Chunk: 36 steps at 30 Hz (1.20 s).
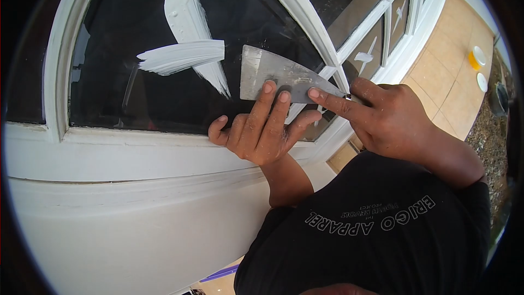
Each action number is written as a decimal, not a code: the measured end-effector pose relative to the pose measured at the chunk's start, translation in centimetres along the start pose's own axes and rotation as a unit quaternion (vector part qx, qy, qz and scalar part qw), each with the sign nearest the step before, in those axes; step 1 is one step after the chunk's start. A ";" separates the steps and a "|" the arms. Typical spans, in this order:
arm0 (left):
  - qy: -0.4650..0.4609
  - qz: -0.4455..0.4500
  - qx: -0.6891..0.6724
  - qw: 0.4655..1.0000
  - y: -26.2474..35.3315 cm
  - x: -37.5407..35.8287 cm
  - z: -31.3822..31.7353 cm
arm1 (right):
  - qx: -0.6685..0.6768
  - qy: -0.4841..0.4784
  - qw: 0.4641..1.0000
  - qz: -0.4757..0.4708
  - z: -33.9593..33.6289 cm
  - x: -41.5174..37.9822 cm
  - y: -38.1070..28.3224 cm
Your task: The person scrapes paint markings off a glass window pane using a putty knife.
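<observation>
A wide metal putty knife point(281, 74) lies close over the dark glass pane point(114, 33), its blade edge to the left. My right hand point(393, 114) is closed round its handle, which the fist mostly hides, with the index finger stretched along the blade. Spread fingers of my left hand point(262, 128) rest their tips on the blade's lower side, while the little finger sits near the bottom of the frame. Left of the blade, two thick white paint strokes point(191, 27) cross on the glass.
White wooden frame bars point(57, 71) border the pane, above a white lower panel point(109, 213). Smaller panes at the right carry white marks point(364, 56). A yellow-and-white tub point(477, 57) and a white lid point(482, 82) sit on the tan tiles point(445, 71). Beyond lies gravel with a dark bucket point(498, 98).
</observation>
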<state>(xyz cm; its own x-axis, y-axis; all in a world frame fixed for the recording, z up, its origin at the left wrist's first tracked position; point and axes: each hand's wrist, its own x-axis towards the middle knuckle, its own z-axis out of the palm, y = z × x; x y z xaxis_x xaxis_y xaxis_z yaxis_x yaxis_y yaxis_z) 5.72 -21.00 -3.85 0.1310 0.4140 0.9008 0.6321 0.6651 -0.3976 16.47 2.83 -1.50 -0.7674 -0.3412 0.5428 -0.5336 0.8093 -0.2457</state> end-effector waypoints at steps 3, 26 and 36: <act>-0.003 0.004 0.002 1.000 -0.1 -0.1 0.0 | 0.013 0.009 0.999 0.039 1.6 -1.9 1.8; 0.043 -0.028 -0.041 0.998 0.5 1.4 -0.2 | -0.057 0.006 0.997 -0.042 1.3 -2.3 5.3; -0.025 -0.048 0.113 0.992 1.0 1.8 0.1 | 0.037 0.044 0.990 0.129 2.0 -15.0 12.5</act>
<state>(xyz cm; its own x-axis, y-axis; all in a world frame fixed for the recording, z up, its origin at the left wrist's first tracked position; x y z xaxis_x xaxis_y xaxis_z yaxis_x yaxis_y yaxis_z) 6.47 -19.51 -2.62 0.0358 0.3685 0.9289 0.4521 0.8230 -0.3439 20.59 17.10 -14.32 -0.8499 -0.0818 0.5206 -0.3503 0.8257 -0.4421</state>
